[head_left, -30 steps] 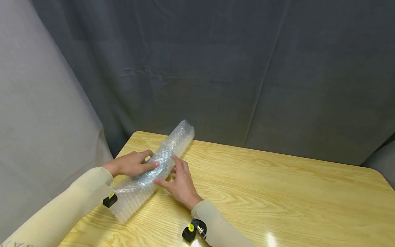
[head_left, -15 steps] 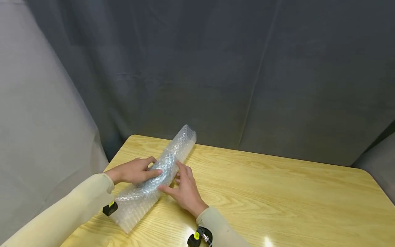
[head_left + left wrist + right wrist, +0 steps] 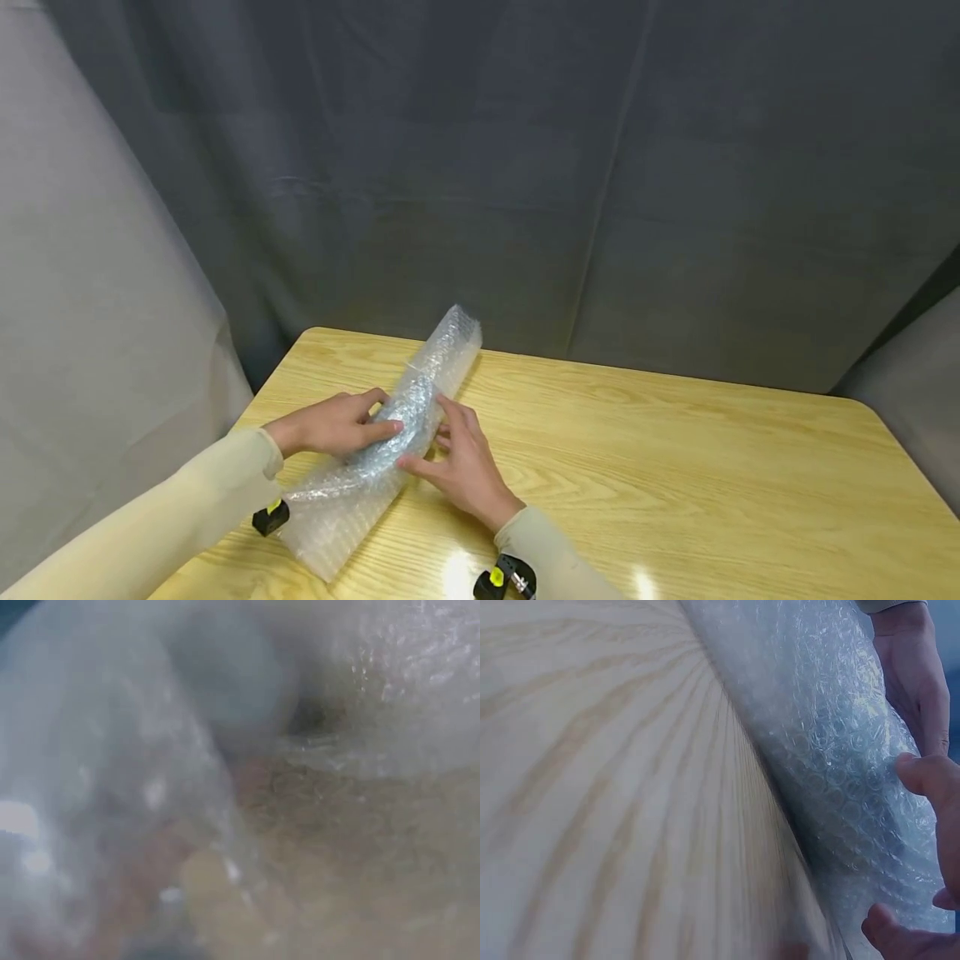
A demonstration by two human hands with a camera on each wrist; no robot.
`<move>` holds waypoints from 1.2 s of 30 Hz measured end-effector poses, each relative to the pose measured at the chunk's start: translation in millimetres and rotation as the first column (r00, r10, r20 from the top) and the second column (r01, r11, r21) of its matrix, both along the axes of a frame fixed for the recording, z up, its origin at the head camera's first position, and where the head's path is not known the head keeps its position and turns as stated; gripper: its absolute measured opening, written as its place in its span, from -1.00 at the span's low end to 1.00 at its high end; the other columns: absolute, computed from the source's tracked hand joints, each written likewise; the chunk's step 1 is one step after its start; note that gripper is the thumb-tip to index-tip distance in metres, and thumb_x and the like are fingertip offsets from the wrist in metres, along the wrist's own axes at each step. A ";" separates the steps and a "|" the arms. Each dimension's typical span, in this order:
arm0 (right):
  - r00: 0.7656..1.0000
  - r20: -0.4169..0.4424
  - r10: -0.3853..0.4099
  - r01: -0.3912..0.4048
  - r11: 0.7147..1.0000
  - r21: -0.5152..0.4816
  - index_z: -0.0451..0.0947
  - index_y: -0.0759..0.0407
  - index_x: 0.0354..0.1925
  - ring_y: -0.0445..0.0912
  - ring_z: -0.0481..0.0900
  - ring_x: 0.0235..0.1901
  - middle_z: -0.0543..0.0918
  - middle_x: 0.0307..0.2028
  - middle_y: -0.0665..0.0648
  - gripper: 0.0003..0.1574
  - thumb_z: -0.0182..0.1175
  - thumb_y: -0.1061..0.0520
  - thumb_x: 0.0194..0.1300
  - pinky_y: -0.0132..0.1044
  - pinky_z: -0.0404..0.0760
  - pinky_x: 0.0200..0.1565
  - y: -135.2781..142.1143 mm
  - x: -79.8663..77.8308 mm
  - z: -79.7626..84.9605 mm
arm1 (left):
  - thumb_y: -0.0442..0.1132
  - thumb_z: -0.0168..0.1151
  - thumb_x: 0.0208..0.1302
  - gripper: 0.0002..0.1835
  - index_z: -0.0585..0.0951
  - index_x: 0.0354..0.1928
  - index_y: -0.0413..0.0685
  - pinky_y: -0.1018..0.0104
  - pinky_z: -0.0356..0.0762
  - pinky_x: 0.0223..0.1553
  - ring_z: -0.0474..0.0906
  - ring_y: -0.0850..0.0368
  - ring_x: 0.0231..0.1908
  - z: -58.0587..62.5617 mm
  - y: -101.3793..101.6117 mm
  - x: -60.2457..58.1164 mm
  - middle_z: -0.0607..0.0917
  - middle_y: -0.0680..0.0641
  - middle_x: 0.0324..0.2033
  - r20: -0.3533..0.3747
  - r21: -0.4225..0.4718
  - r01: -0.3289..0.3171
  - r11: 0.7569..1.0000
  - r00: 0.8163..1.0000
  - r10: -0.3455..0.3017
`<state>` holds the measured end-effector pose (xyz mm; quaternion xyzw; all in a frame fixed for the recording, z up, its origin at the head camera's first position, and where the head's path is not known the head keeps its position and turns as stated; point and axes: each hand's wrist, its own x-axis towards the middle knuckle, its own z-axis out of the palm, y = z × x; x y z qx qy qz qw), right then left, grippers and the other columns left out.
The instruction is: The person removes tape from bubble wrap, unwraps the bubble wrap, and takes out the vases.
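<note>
A long roll of clear bubble wrap lies slantwise across the left part of the table. Its middle looks bluish, and what is inside cannot be made out. From the left side, my left hand holds the roll, thumb on top and the other fingers partly hidden behind it. My right hand holds the near right side, thumb and index finger apart along the wrap. In the right wrist view, curved fingertips touch the bubbled surface. Blurred plastic fills much of the left wrist view.
The wood-grain table extends to the right. Behind it hangs a dark grey curtain, with a lighter grey cloth along the left. Small black cameras sit at both wrists.
The roll and both hands have shifted slightly to the right over the table, the grip looking the same. The head view has also turned a little.
</note>
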<state>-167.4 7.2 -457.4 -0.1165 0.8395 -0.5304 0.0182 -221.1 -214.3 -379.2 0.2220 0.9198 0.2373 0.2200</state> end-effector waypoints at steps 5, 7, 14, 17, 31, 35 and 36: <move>1.000 0.002 0.006 -0.006 1.000 -0.003 0.02 0.04 0.63 0.22 0.56 0.32 0.24 0.46 0.28 0.31 0.50 -0.27 0.18 -0.09 0.65 0.26 6.7 2.9 0.2 | 0.23 0.15 0.48 -0.36 0.44 0.34 -0.08 0.16 0.64 -0.09 0.68 0.19 -0.16 -2.3 4.8 2.3 0.77 -0.07 -0.06 0.016 0.025 -0.005 1.000 1.000 0.005; 1.000 -0.001 0.006 -0.006 1.000 -0.004 0.03 0.04 0.63 0.21 0.55 0.32 0.24 0.46 0.28 0.31 0.51 -0.26 0.17 -0.11 0.64 0.26 9.3 5.1 0.5 | 0.22 0.15 0.48 -0.38 0.45 0.32 -0.08 0.19 0.63 -0.14 0.67 0.20 -0.21 -2.8 6.9 3.7 0.77 -0.05 -0.12 0.019 0.039 0.002 0.999 1.000 -0.002; 1.000 -0.017 0.017 -0.017 1.000 -0.008 0.04 0.05 0.62 0.20 0.51 0.34 0.23 0.45 0.28 0.29 0.51 -0.25 0.18 -0.13 0.60 0.30 21.6 13.3 0.7 | 0.22 0.14 0.50 -0.36 0.43 0.36 -0.10 0.19 0.63 -0.20 0.67 0.19 -0.26 -6.0 11.5 12.6 0.78 -0.07 -0.15 0.019 0.103 0.023 0.994 1.000 -0.025; 1.000 -0.014 0.023 -0.024 1.000 -0.006 0.04 0.03 0.62 0.18 0.51 0.34 0.23 0.46 0.26 0.28 0.51 -0.24 0.17 -0.15 0.59 0.31 28.7 16.4 1.5 | 0.23 0.13 0.50 -0.32 0.41 0.40 -0.11 0.18 0.63 -0.22 0.68 0.17 -0.26 -8.7 14.0 16.5 0.77 -0.10 -0.14 0.021 0.126 0.024 0.992 0.999 -0.026; 0.999 0.003 0.038 -0.038 0.999 -0.017 0.09 -0.03 0.60 0.18 0.50 0.34 0.25 0.45 0.25 0.24 0.53 -0.20 0.16 -0.17 0.59 0.31 56.9 31.8 2.8 | 0.24 0.17 0.47 -0.32 0.42 0.40 -0.06 0.20 0.59 -0.39 0.64 0.12 -0.42 -14.7 31.0 28.5 0.71 -0.08 -0.21 0.073 0.213 0.016 0.977 0.997 -0.032; 0.999 0.008 0.033 -0.033 0.999 -0.013 0.10 -0.07 0.60 0.14 0.51 0.34 0.28 0.43 0.22 0.25 0.54 -0.22 0.13 -0.18 0.58 0.32 64.2 36.0 4.1 | 0.24 0.17 0.47 -0.32 0.41 0.40 -0.06 0.21 0.59 -0.43 0.63 0.12 -0.49 -16.7 36.2 31.1 0.69 -0.09 -0.22 0.085 0.228 0.024 0.973 0.995 -0.044; 0.999 0.013 0.031 -0.031 0.999 -0.015 0.11 -0.09 0.60 0.12 0.51 0.34 0.28 0.43 0.20 0.25 0.55 -0.22 0.12 -0.20 0.57 0.33 66.4 37.1 4.7 | 0.24 0.17 0.47 -0.31 0.41 0.40 -0.06 0.21 0.60 -0.44 0.62 0.12 -0.51 -17.4 37.7 32.0 0.69 -0.08 -0.23 0.088 0.232 0.025 0.972 0.995 -0.047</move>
